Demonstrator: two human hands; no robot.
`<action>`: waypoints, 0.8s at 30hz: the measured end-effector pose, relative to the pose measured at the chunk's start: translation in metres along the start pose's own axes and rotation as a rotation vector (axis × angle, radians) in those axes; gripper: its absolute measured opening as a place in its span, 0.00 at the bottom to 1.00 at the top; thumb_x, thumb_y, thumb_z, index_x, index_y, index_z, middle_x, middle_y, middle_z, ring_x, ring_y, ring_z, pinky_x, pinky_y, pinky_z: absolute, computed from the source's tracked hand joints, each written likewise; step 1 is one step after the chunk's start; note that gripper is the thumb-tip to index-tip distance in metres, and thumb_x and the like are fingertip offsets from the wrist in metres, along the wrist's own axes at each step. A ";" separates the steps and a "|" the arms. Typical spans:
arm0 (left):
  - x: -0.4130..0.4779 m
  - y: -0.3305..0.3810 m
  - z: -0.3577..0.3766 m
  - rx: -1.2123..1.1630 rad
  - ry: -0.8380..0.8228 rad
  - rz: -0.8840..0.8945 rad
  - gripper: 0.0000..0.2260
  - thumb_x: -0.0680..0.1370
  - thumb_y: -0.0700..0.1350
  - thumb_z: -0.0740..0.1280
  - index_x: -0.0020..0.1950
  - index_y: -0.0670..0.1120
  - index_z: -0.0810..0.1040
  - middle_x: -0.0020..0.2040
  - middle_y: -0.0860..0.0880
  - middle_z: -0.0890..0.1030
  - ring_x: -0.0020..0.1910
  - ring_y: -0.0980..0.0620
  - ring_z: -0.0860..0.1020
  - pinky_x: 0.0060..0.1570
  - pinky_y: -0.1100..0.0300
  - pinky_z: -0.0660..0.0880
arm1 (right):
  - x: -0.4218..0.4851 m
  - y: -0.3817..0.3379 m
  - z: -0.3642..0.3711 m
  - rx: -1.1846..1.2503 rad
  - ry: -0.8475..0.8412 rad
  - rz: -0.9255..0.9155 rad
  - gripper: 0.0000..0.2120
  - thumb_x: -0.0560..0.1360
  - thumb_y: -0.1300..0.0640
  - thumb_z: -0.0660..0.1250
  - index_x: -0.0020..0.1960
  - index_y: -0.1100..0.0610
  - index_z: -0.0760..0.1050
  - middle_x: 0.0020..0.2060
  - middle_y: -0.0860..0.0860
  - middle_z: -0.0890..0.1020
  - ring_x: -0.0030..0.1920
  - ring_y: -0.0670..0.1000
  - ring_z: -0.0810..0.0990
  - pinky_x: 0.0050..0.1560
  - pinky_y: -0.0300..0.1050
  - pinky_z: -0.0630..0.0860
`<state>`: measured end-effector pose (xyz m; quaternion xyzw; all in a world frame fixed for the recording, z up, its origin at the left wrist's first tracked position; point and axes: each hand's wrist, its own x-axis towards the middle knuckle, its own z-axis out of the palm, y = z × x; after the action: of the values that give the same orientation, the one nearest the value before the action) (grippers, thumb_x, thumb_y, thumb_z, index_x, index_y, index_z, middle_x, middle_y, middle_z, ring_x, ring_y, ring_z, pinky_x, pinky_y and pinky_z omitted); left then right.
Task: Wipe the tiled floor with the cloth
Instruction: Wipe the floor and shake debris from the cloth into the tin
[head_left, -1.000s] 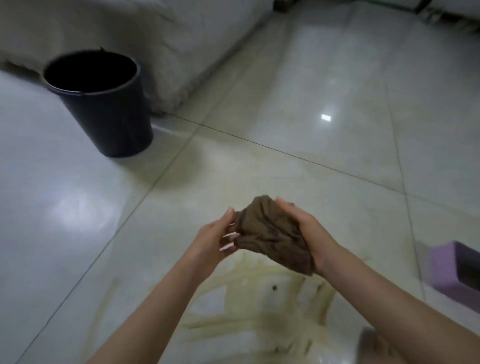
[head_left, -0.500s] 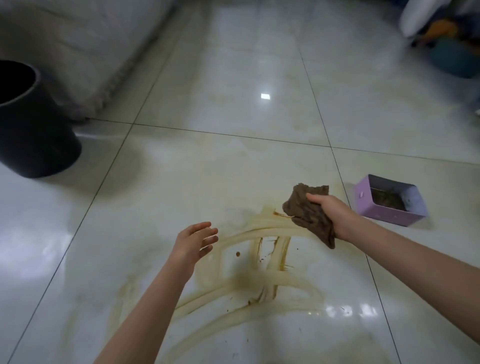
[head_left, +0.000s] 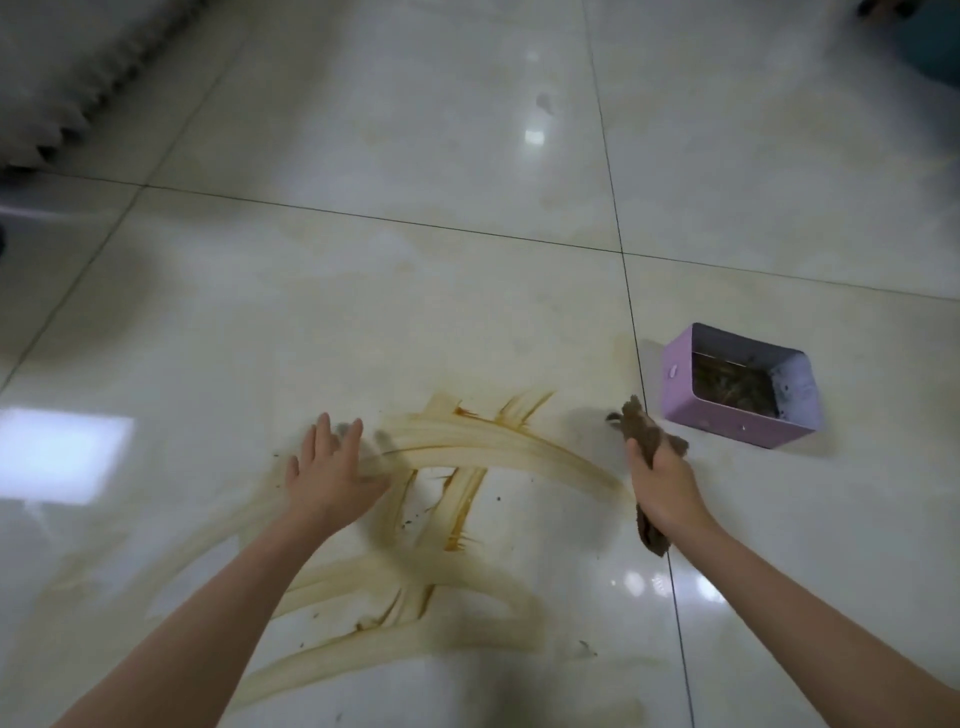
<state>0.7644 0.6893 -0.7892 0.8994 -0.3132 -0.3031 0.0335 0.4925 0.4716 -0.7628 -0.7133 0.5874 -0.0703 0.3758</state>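
Cloth lower, half-hidden in right grip

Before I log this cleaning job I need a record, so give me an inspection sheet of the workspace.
Surface: glossy tiled floor, brown smears in arcs, small specks.
Job's things: brown cloth bunched in the right hand.
Clutter: open purple box right of the smears, dark debris inside.
Grippers: left hand open, fingers spread at the smears' left end; right hand grips the cloth.
Cables: nothing seen.
Surroundings: fringed pale fabric, top left.
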 end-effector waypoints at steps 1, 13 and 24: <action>0.006 0.006 0.007 0.048 -0.028 -0.023 0.41 0.75 0.70 0.58 0.79 0.54 0.41 0.78 0.44 0.35 0.77 0.44 0.37 0.74 0.43 0.44 | 0.010 0.012 0.002 -0.104 -0.086 -0.044 0.26 0.82 0.47 0.56 0.77 0.52 0.58 0.73 0.57 0.66 0.69 0.57 0.68 0.68 0.52 0.64; 0.022 0.012 0.030 0.153 -0.283 -0.051 0.58 0.48 0.87 0.37 0.62 0.54 0.13 0.61 0.46 0.12 0.60 0.45 0.13 0.65 0.37 0.27 | 0.049 -0.002 0.100 -0.591 0.079 -0.337 0.36 0.79 0.36 0.35 0.79 0.58 0.49 0.78 0.55 0.54 0.78 0.55 0.51 0.74 0.64 0.50; 0.024 0.019 0.020 0.178 -0.353 -0.095 0.63 0.44 0.87 0.40 0.60 0.50 0.12 0.60 0.45 0.12 0.59 0.44 0.12 0.65 0.36 0.27 | 0.051 -0.119 0.212 -0.693 -0.366 -1.061 0.27 0.83 0.48 0.43 0.80 0.52 0.44 0.79 0.48 0.47 0.78 0.46 0.41 0.76 0.58 0.43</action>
<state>0.7574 0.6626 -0.8130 0.8456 -0.2968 -0.4283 -0.1157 0.7158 0.5251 -0.8568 -0.9861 0.0714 0.0698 0.1325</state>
